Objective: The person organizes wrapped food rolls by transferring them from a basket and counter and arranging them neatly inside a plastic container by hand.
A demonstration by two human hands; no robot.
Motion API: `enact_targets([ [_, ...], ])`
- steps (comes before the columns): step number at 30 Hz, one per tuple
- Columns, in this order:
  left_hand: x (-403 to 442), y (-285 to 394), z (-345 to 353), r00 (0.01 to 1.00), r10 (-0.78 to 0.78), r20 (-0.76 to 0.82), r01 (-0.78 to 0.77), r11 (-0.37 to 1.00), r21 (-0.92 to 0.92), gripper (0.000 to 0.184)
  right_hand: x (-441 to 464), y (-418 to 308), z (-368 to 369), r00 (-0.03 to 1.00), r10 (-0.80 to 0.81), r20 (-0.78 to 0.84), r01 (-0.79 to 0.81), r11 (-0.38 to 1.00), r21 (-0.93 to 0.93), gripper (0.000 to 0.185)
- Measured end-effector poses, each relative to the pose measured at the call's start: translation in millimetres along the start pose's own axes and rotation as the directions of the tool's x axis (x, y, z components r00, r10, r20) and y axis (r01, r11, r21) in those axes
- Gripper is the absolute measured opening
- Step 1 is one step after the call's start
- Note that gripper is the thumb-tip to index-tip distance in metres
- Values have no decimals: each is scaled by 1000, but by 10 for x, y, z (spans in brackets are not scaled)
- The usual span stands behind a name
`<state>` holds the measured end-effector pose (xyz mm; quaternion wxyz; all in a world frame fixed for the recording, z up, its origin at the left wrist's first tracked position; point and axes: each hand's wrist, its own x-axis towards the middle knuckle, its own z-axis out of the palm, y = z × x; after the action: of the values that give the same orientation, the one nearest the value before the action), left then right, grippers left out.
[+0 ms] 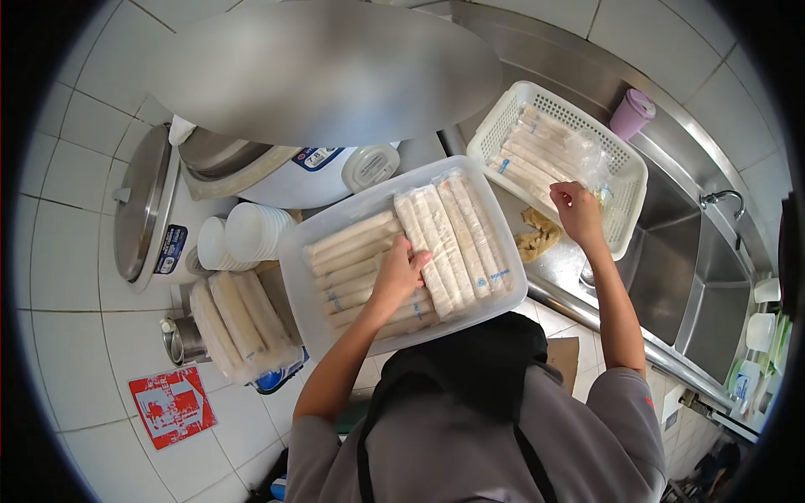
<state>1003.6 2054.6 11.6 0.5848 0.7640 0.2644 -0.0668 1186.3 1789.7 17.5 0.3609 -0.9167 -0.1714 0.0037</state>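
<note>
Tiled wall: beyond the steel sink
Wrapped rolls: in the translucent tub
Left hand: fingers clamped on the rolls' edge
Right hand: fingers curled together over the white basket

Single head-worn view, wide fisheye, black curved edges. Looks forward and steeply down over wearer's shirt, bottom edge. Plastic box mid-frame, near; left hand over it, right hand right of centre. Sink farther right, wall tiles bowed at left. Blurred grey shape across top, looks closest to lens.
</note>
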Motion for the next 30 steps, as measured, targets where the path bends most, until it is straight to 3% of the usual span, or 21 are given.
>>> enact_targets([
  [3,-16,57,15,1000,-4,-25,7,995,100,31,187,237,210,993,-117,2,117,993,-15,18],
  [6,-33,89,-16,999,-48,17,47,996,75,35,495,544,451,969,-236,70,240,969,-56,24],
  [9,-129,199,-50,996,-92,-9,92,986,140,41,844,825,469,955,-294,-31,270,909,-319,32],
  [10,-165,242,-59,995,-85,-54,91,986,138,41,961,917,402,945,-322,-57,263,851,-455,37],
  [12,-225,344,-86,988,-70,-141,89,987,135,41,1084,999,177,964,-121,-237,-36,822,-568,34],
  [13,-240,395,-112,986,-61,-155,83,987,140,43,1151,979,74,954,14,-298,-193,792,-579,34],
  [16,-272,548,-119,982,-3,-191,32,988,149,46,1431,1143,175,978,-181,-100,118,886,-449,36],
  [19,-269,693,-55,971,107,-214,-70,982,175,48,1600,1107,385,941,-338,-36,247,751,-612,40],
  [20,-262,734,-34,966,132,-223,-88,976,197,48,1626,1071,430,977,-210,-39,151,806,-572,47],
  [23,-271,865,-38,965,162,-205,-118,971,210,48,1657,1021,511,978,-141,-152,29,819,-573,50],
  [30,-148,1160,169,971,230,-68,-230,973,2,51,1691,1116,494,988,-151,-39,104,825,-556,49],
])
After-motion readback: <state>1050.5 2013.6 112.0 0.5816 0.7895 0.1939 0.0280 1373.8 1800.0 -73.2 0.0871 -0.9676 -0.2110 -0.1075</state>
